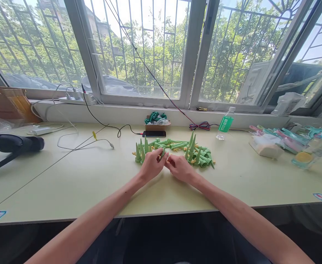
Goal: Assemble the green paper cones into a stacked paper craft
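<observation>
My left hand is closed around a green plastic cone-shaped spike, whose tip shows above the fingers. Close beside it, my right hand has its fingers pinched together near the spike's lower end; whatever is in them is hidden. Upright green spikes stand just left of my left hand. More standing spikes rise beyond my right hand. A heap of green tubular pieces lies to the right, with small yellow parts scattered among them.
Behind the green pieces lie a black phone and a small box of dark green items. A labelled bottle and coiled cable stand back right. White cables cross the left table. Clutter sits far right.
</observation>
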A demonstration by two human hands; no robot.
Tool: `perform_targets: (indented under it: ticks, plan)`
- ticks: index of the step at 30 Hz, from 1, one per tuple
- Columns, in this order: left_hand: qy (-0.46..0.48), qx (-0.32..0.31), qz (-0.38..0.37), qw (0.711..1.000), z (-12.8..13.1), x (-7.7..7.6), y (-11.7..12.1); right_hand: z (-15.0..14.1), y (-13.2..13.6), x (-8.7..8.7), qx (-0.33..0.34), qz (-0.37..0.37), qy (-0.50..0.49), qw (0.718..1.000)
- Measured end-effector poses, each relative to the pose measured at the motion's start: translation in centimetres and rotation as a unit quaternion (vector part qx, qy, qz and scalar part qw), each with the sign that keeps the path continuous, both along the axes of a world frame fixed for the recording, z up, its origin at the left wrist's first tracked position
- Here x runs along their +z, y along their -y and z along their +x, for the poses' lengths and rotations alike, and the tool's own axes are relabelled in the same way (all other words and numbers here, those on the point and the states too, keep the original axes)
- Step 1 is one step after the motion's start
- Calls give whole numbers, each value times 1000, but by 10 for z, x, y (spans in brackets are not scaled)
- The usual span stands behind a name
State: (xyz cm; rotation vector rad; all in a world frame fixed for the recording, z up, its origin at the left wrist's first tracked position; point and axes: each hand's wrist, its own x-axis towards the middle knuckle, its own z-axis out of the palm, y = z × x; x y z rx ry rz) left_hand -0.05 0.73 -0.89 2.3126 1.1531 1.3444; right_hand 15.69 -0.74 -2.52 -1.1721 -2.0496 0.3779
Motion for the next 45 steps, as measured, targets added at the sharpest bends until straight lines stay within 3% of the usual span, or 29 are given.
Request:
perform_targets:
  ticks: [22, 37, 45]
  plan:
    - [-8, -7, -9, 1000, 0, 2, 1, -1, 4, 7, 10, -29, -13, 999]
    - [0, -11, -13, 1000, 0, 3, 2, 1, -3, -2, 1, 2, 23, 1000]
    - [-4, -7, -16, 1000, 0, 3, 2, 0, 0, 2, -11, -15, 58, 998]
